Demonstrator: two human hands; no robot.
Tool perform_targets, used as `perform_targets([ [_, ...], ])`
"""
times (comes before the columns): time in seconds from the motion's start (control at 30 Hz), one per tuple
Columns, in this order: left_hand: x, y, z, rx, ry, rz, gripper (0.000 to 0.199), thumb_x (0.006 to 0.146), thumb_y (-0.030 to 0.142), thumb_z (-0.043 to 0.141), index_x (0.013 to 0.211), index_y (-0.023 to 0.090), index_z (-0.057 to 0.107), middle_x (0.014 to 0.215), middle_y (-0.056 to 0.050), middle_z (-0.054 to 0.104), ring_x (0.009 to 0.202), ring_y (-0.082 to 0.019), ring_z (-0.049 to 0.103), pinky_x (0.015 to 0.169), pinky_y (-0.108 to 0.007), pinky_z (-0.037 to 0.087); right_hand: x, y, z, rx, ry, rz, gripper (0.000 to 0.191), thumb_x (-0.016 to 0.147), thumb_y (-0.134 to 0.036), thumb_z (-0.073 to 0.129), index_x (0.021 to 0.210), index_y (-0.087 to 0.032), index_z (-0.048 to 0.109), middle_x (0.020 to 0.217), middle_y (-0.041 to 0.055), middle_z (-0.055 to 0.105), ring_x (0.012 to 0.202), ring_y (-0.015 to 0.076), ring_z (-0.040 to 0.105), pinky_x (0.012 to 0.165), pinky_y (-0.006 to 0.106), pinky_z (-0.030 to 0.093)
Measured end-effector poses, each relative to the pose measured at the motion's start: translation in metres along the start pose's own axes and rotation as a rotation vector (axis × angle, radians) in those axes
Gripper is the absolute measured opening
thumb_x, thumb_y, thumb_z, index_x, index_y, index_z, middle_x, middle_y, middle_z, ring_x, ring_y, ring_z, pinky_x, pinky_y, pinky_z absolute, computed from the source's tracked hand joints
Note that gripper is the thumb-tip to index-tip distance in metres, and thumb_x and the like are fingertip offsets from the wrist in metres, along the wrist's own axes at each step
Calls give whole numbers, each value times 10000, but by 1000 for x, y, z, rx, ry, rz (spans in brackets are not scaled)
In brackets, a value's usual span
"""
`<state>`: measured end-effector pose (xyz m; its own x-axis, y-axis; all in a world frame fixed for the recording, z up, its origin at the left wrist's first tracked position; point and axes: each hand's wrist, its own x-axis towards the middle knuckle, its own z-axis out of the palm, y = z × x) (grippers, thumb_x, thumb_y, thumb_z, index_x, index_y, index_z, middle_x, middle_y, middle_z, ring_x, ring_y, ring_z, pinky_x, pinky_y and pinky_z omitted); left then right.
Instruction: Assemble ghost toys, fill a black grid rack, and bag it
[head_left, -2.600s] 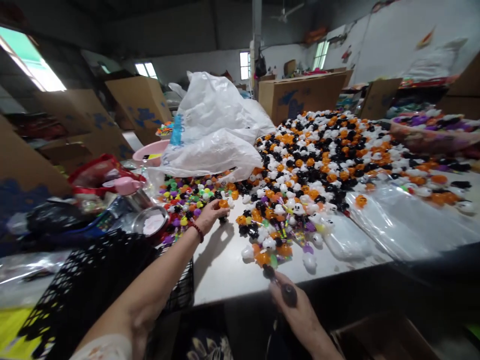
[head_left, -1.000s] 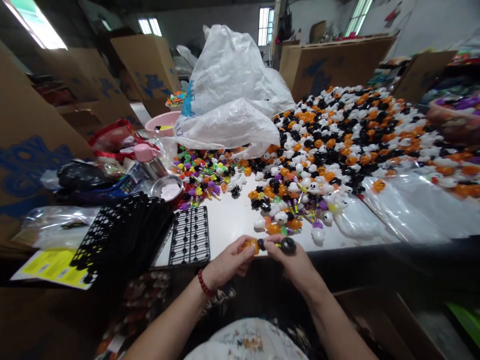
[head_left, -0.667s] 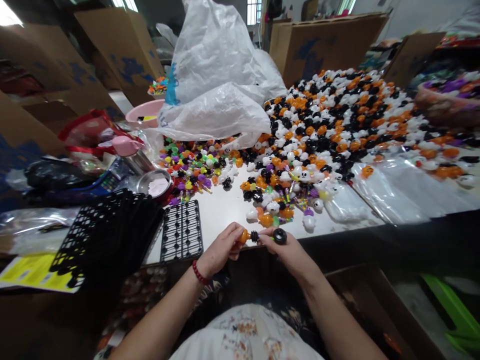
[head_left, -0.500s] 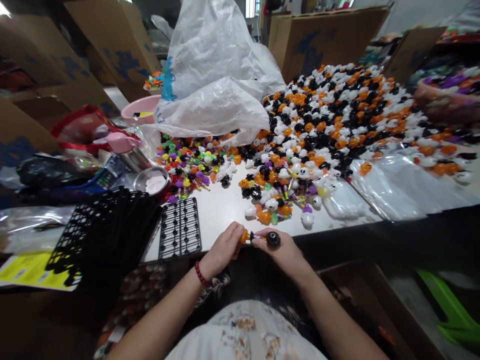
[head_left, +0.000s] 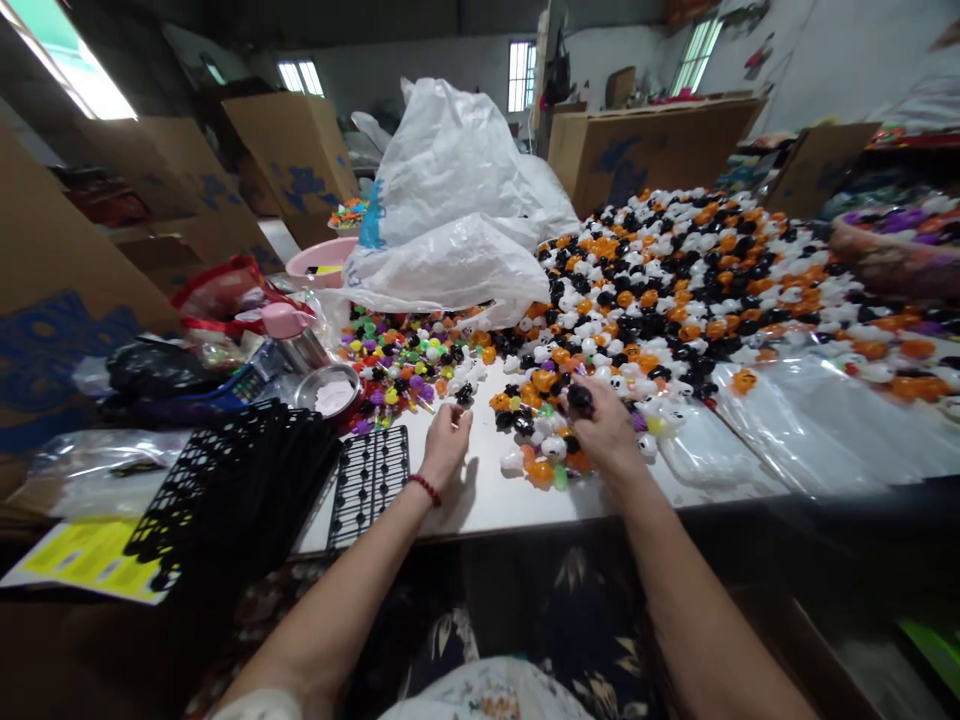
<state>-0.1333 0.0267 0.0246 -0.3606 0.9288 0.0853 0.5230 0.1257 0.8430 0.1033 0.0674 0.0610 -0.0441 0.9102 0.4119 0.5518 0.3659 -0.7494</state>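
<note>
My left hand point(head_left: 448, 440), with a red bead bracelet at the wrist, is over the white table point(head_left: 480, 497), beside small colourful pieces point(head_left: 390, 375). Its fingers are curled together; what they hold, if anything, is too small to tell. My right hand point(head_left: 609, 428) reaches to the near pile of orange, white and black toy pieces point(head_left: 553, 448), closed around a round black piece point(head_left: 580, 397). A black plastic grid tray point(head_left: 369, 485) lies left of my left hand.
Black grids point(head_left: 232, 500) are stacked at the left, near a metal bowl point(head_left: 330, 392) of white stuff. A white sack point(head_left: 457, 160) stands behind. Clear bags point(head_left: 817, 420) lie at the right, before a big heap of toy heads point(head_left: 675, 270).
My hands have parted and moved forward from the table's front edge, the left to the small pieces and the right to the pile. The orange piece at my left fingers no longer shows. The view has tilted up.
</note>
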Motion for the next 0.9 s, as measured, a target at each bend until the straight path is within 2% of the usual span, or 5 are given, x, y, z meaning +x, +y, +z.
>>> perform_targets([
  [0.13, 54, -7, 9, 46, 71, 58, 240, 789, 290, 660, 985, 190, 563, 1171, -109, 501, 1175, -274, 466, 1018, -382, 355, 17, 6, 3, -188, 16, -34, 531, 855, -352, 572, 1356, -180, 537, 1462, 166, 386, 1291, 343, 444, 1080, 492, 375],
  [0.33, 75, -17, 19, -75, 38, -51, 265, 657, 119, 709, 829, 187, 519, 1040, -83, 528, 1050, -258, 553, 901, -360, 436, -46, -2, 31, 87, -152, 137, 543, 884, -508, 512, 1333, -201, 504, 1188, 120, 608, 1083, 271, 586, 954, 450, 477],
  [0.57, 12, -14, 11, -479, -151, -258, 245, 887, 410, 469, 929, 169, 484, 783, -63, 616, 591, -128, 587, 529, -239, 470, -89, -27, 33, 257, -382, 21, 311, 965, -389, 438, 930, -189, 673, 829, 47, 664, 776, 187, 611, 709, 293, 481],
  [0.73, -43, -1, -1, -935, -212, -364, 369, 798, 499, 630, 841, 164, 481, 688, -24, 602, 474, -71, 516, 394, -159, 321, -96, -37, 38, 275, -312, -56, 245, 954, -342, 503, 1027, -191, 682, 917, 53, 697, 851, 191, 634, 757, 281, 476],
  [0.9, -65, 10, -3, -929, -245, -270, 366, 833, 518, 589, 813, 187, 434, 588, 43, 519, 422, -60, 453, 403, -175, 282, -99, -40, 37, 225, -331, -113, 238, 964, -315, 490, 1020, -186, 682, 910, 56, 699, 844, 189, 640, 753, 284, 478],
])
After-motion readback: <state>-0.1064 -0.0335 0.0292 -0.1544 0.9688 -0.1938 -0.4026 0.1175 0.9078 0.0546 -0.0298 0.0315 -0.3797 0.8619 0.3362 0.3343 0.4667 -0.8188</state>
